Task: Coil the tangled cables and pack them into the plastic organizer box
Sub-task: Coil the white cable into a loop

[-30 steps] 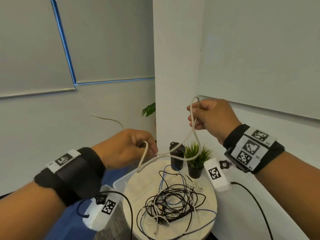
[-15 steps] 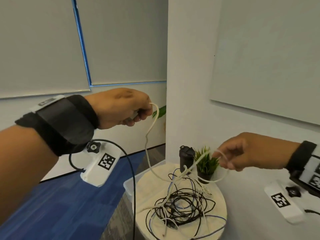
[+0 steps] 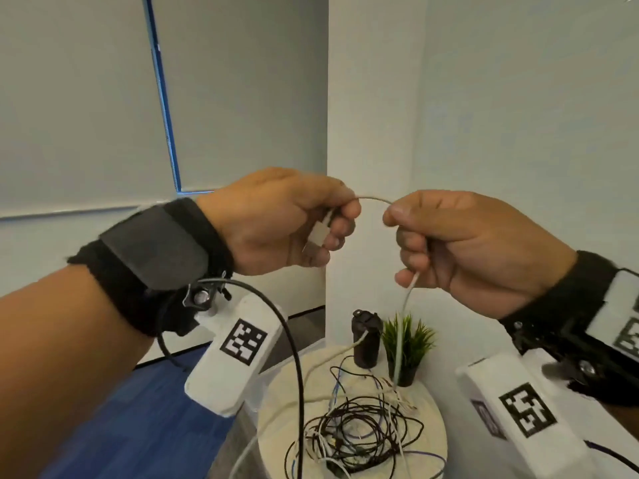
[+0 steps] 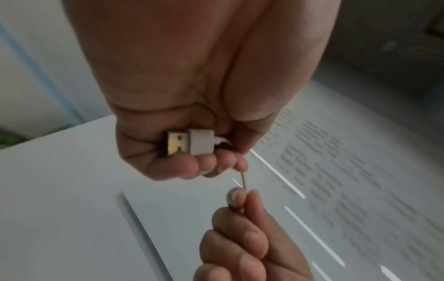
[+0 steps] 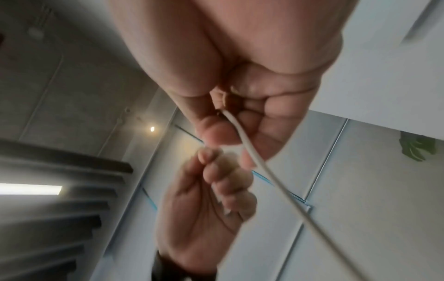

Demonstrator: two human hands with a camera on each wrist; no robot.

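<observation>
A white cable (image 3: 375, 199) makes a short arc between my two hands, held up above the round table (image 3: 434, 420). My left hand (image 3: 340, 216) grips the cable's white USB plug (image 4: 190, 142) in curled fingers. My right hand (image 3: 397, 219) pinches the cable between thumb and forefinger, and the cable (image 5: 250, 148) runs on through its fist. From there it hangs down to the tangle of black, white and blue cables (image 3: 359, 433) on the table. The plastic organizer box is mostly hidden behind my left wrist camera.
A black cylinder (image 3: 366, 337) and a small potted plant (image 3: 408, 344) stand at the table's back edge, against a white wall corner. Blue carpet (image 3: 121, 426) lies to the left of the table. A black wrist-camera lead (image 3: 294, 340) loops down in front.
My right hand has risen and my left has come down, so both meet at one height. The long slack loop between them is now a short arc, with the plug in my left hand.
</observation>
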